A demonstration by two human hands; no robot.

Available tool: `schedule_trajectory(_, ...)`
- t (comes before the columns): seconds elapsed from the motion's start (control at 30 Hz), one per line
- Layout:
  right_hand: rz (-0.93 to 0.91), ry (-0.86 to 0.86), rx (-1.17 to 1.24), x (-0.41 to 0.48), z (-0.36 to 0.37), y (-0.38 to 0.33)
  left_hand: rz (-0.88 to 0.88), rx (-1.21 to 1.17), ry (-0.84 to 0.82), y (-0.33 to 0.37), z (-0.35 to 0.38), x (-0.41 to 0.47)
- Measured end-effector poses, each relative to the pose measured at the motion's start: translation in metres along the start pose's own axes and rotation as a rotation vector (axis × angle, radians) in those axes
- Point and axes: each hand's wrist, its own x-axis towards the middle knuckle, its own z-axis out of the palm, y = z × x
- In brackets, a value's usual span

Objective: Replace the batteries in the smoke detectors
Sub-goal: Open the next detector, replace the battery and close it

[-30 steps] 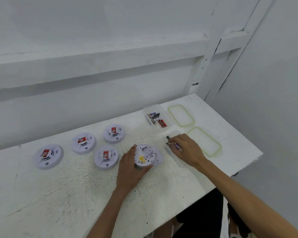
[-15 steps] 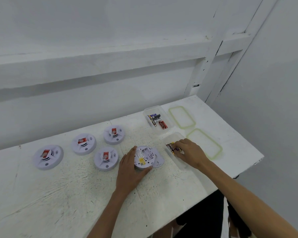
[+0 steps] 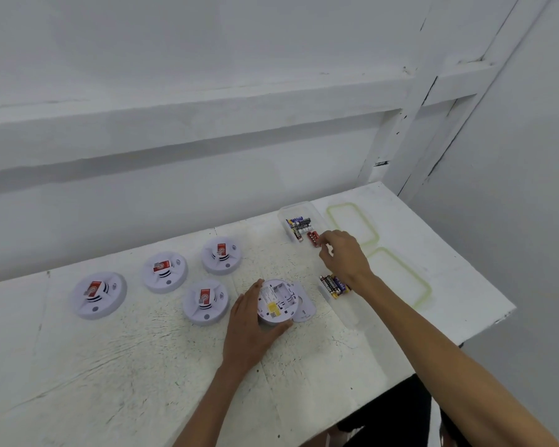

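Left hand (image 3: 249, 330) grip: thumb and fingers curled round the rim of the open smoke detector (image 3: 276, 303), which lies back-up near the middle of the desk (image 3: 142, 366), touching its loose cover (image 3: 305, 309). Right hand (image 3: 342, 256) grip: fingertips curled at the red batteries (image 3: 313, 237) in the far container (image 3: 299, 209) by the back edge; whether they hold one cannot be told. The near container (image 3: 346, 314) holds dark batteries (image 3: 334, 285). Four closed smoke detectors (image 3: 164, 271) sit toward the left edge. Two green-rimmed lids (image 3: 370, 235) lie toward the right edge.
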Motion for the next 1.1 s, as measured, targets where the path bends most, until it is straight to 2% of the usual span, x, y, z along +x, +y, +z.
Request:
schedule_trajectory(0.17,0.05,-0.053,-0.037,0.035,0.014,-0.005,0.012,0.011,0.01,-0.003,0.002,0.002)
schedule_trajectory(0.5,0.103,-0.34,-0.168,0.08,0.034,-0.017,0.017,0.039,0.04,-0.002,0.003,0.002)
schedule_trajectory(0.63,0.12,-0.388,-0.261,0.088,0.042,-0.019,0.041,0.029,0.087,0.003,0.002,0.003)
schedule_trajectory(0.93,0.153,-0.375,-0.22,0.098,0.044,-0.018,0.01,0.054,0.077,0.002,0.004,0.006)
schedule_trajectory(1.1,0.167,-0.186,-0.109,0.091,0.033,-0.021,0.002,0.063,0.046,-0.003,0.005,0.008)
